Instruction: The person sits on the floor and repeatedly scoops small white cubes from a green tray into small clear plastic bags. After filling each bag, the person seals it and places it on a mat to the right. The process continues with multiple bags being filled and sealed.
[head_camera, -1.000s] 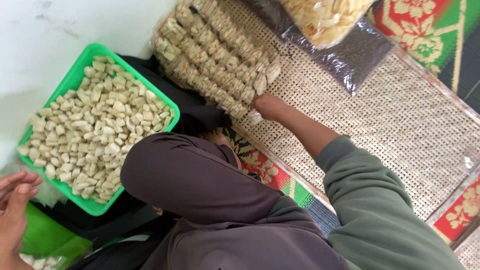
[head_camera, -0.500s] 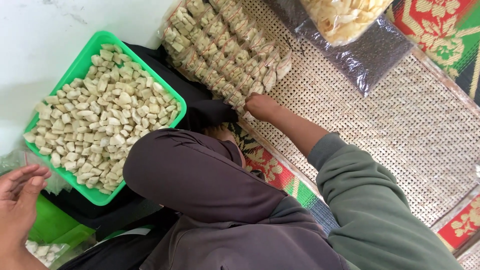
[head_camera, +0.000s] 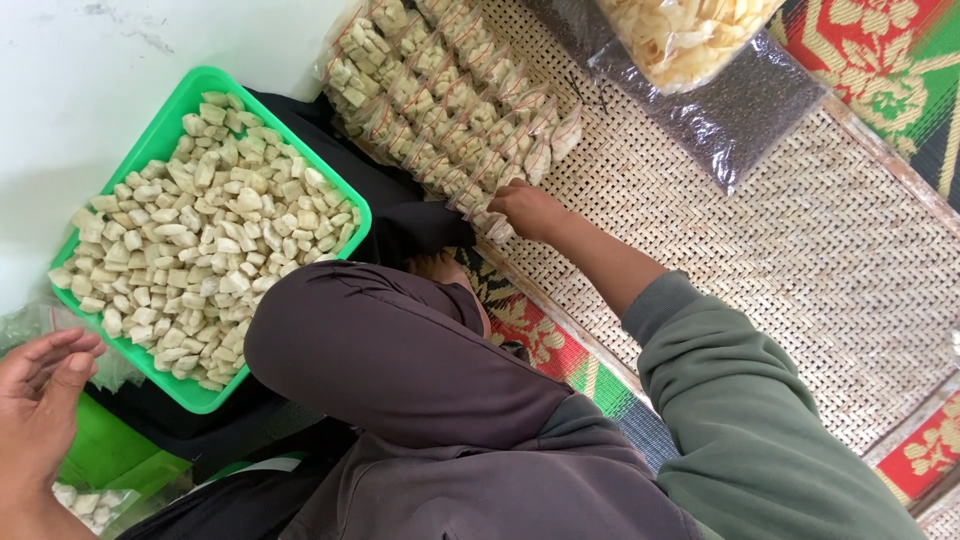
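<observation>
Packets (head_camera: 450, 110) in rows, upper centre; right hand (head_camera: 525, 210) pinches the lowest one; left hand (head_camera: 40, 400) open, lower left.

This looks like a home floor used for small-scale snack packing rather than a factory. A woven rattan mat (head_camera: 800, 250) covers the right of the frame, over a red and green patterned floor mat (head_camera: 880, 60) seen at the upper right. A green plastic tray (head_camera: 150, 130) of pale cut pieces sits at left by a white wall (head_camera: 90, 60); rows of small filled packets (head_camera: 450, 90) lie at top centre.
</observation>
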